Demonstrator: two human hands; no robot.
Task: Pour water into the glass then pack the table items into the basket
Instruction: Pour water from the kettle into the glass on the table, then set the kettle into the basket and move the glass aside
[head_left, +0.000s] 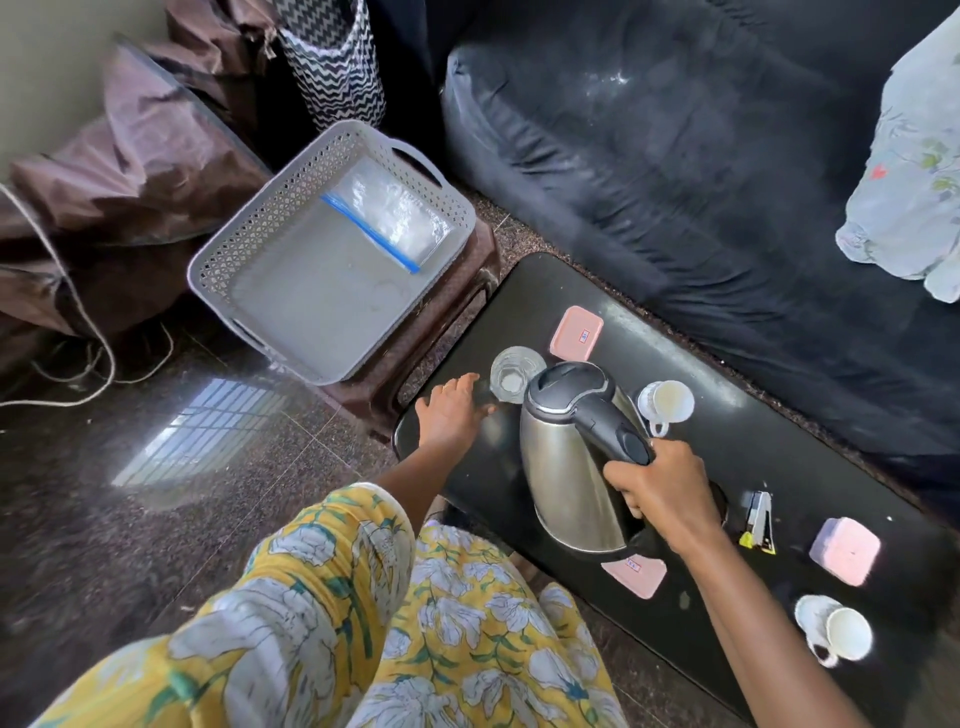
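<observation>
Daylight glares off the floor (208, 431) (window reflection); wide-angle edges bend, slightly soft.

The steel kettle (566, 467) is gripped by its black handle in the right hand (662, 491) and tipped toward the glass (515, 375). The left hand (451, 410) is laid flat on the black table (753, 467), just beside the glass. A zip bag (387, 215) is seen in the grey basket (249, 249), set on a brown stool (467, 280).
</observation>
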